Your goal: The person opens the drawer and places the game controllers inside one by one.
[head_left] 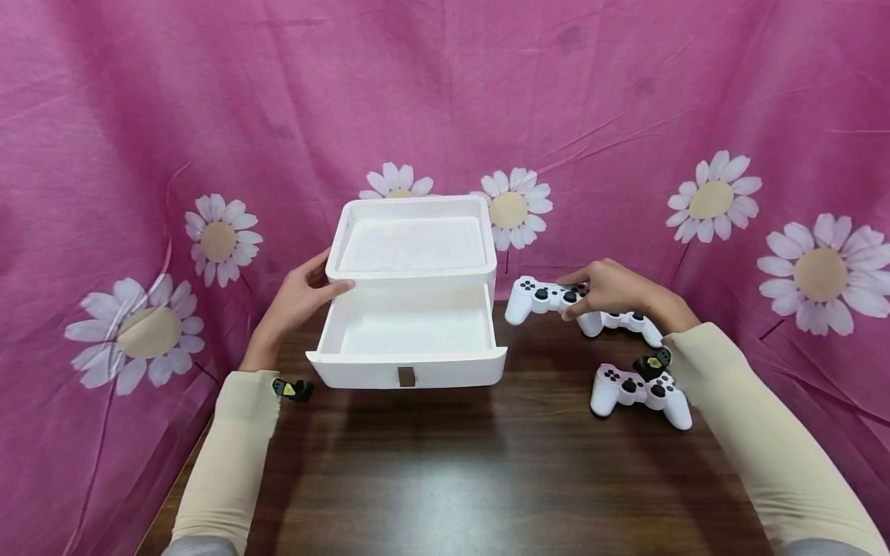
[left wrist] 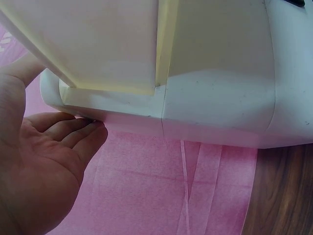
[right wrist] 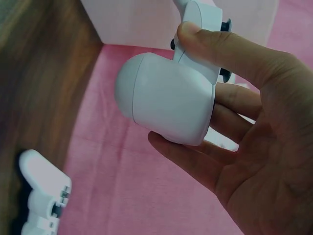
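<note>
A white plastic drawer box (head_left: pixel 487 266) with a shallow tray-like top stands toward the back of the table. Its drawer (head_left: pixel 452 376), with a small brown pull tab (head_left: pixel 406 376), is slid out toward me; its white floor shows. My left hand (head_left: pixel 299 297) holds the box's left front corner, thumb on the front and fingers along the side. To the right of the box, my right hand (head_left: pixel 612 289) grips a white game controller (head_left: pixel 531 300) off the table, between thumb and fingers. Part of its far grip is hidden by the hand.
A second white controller (head_left: pixel 643 328) lies behind the right hand, partly covered by it. A third controller (head_left: pixel 636 391) lies nearer, beside the right sleeve. The dark wooden table (head_left: pixel 445 463) meets a pink flowered cloth (head_left: pixel 591 116) at the back and sides.
</note>
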A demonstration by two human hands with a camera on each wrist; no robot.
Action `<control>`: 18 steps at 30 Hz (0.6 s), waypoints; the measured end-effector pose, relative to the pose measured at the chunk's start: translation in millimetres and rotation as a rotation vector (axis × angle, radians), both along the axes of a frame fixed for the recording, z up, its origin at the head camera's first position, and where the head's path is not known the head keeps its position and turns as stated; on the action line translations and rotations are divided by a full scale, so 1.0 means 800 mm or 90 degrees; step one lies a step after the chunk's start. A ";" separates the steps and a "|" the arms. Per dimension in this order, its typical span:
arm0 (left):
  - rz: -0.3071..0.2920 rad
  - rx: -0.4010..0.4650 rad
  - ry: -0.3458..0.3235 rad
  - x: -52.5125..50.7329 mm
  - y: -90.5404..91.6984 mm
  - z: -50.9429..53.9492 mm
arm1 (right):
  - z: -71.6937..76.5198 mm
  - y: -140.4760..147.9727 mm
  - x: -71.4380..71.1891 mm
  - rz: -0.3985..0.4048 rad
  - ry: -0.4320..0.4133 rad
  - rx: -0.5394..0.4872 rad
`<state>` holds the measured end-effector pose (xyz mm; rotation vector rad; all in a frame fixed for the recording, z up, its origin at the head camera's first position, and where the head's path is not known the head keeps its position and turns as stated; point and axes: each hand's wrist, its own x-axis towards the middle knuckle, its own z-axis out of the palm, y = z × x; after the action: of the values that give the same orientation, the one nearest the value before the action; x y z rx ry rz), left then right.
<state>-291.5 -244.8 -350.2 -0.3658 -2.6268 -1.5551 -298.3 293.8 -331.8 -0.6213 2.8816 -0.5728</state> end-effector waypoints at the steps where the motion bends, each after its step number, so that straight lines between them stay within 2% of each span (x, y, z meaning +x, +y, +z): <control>1: 0.000 -0.001 0.000 0.000 0.000 0.000 | 0.005 0.000 0.001 -0.001 -0.002 0.002; 5: 0.003 -0.012 0.002 0.000 -0.001 0.001 | 0.026 0.001 0.005 -0.014 -0.013 0.005; 18: 0.007 -0.007 0.001 0.000 0.001 0.002 | 0.085 -0.005 0.023 -0.014 0.033 0.048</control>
<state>-291.6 -243.9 -348.4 -0.3513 -2.6326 -1.5380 -280.1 289.5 -263.9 -0.6024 2.9463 -0.4552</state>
